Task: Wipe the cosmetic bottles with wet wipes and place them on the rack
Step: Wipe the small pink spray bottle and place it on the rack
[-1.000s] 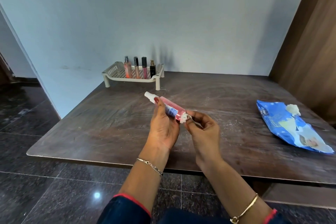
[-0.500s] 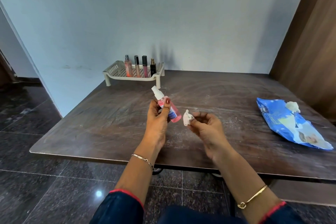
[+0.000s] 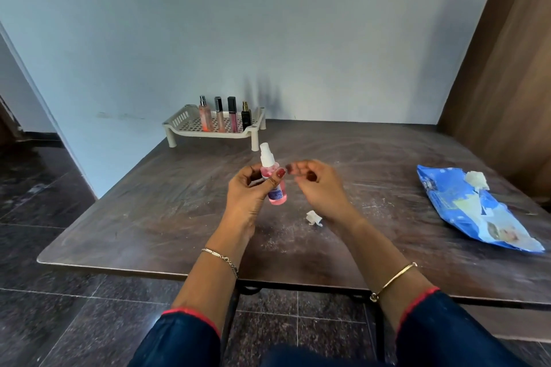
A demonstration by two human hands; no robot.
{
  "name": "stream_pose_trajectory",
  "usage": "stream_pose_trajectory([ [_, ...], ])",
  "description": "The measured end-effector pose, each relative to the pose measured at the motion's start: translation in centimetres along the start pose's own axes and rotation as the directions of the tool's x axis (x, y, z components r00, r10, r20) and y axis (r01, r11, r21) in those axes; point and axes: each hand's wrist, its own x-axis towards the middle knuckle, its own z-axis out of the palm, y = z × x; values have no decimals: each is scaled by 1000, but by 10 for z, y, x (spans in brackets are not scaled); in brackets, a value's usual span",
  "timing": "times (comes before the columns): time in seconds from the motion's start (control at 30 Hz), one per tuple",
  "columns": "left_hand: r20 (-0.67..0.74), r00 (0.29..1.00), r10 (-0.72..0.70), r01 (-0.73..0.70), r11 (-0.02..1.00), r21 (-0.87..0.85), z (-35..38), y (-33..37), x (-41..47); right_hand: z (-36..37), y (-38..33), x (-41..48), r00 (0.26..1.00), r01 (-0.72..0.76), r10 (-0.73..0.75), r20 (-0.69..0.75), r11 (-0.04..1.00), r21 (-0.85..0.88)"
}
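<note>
Gripping translucent pink spray bottle (image 3: 273,179), left hand (image 3: 249,192)

The right hand (image 3: 320,185) has motion-blurred fingertips. The left hand (image 3: 250,191) covers part of the pink spray bottle (image 3: 272,179), whose label print is too small to read. The table (image 3: 149,217) runs out of frame at its right edge.

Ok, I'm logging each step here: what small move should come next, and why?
Probably carry the pink spray bottle to the rack and stand it there. The left hand holds it upright, the used wipe lies on the table, and the right hand is empty. Four bottles already stand on the rack, with bare space on its left.
</note>
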Motion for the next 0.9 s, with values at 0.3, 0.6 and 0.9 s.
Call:
stream_pose_trajectory([
  [0.3, -87, 990, 111, -95, 980, 174, -63, 57, 68, 75, -55, 83, 978, 112, -111, 178, 994, 5],
  [0.6, -162, 962, 220, -95, 825, 557, -123, 113, 180, 136, -123, 205, 836, 537, -426, 346, 765, -356],
  [0.9, -228, 941, 252, 22, 625, 780, -144, 101, 269, 179, -123, 279, 735, 663, -510, 447, 401, -633],
])
